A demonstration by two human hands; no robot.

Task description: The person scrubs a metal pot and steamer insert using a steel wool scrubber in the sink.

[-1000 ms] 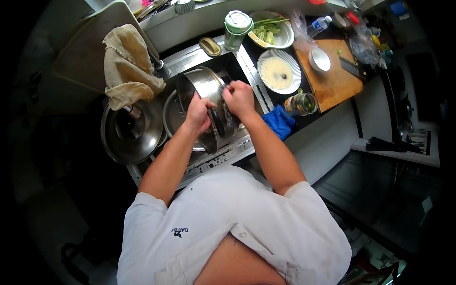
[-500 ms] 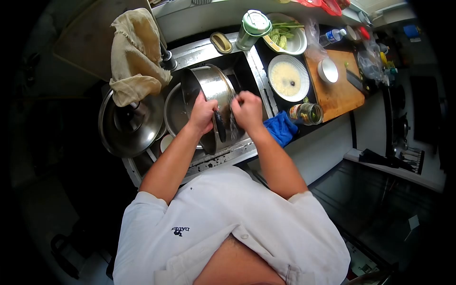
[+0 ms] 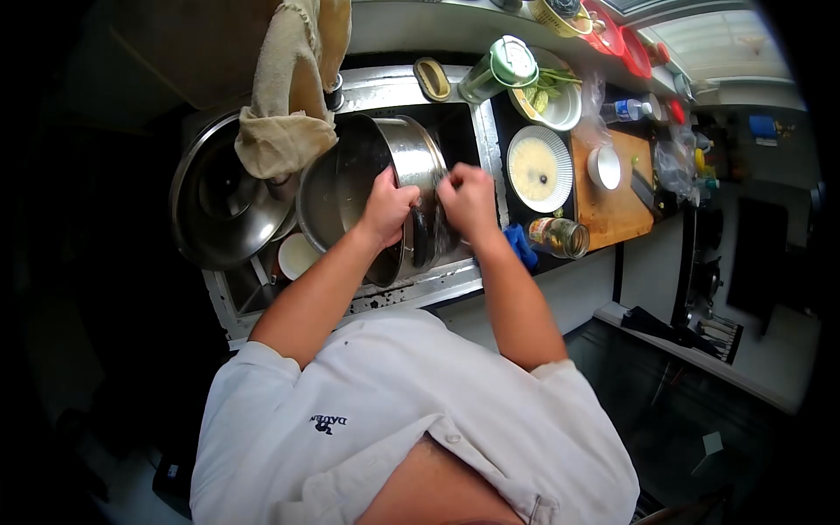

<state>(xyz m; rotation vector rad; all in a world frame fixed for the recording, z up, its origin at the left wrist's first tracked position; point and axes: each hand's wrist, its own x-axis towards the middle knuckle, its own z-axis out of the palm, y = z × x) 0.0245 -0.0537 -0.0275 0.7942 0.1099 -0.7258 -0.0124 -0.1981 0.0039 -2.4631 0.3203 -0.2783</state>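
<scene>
Steel pot (image 3: 409, 150) tilts over the sink (image 3: 487, 156), left of the fluted bowl (image 3: 566, 171), left hand (image 3: 387, 208) clamped on it beside the black handle (image 3: 421, 238), right hand (image 3: 469, 199) curled by its base, grip unclear.

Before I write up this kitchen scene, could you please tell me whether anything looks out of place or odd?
Yes: a small dark spot sits in the pale contents of the ribbed bowl, left of the cutting board; it stands out, though I cannot tell what it is. Dark marks also blotch the sink's metal front edge.
</scene>
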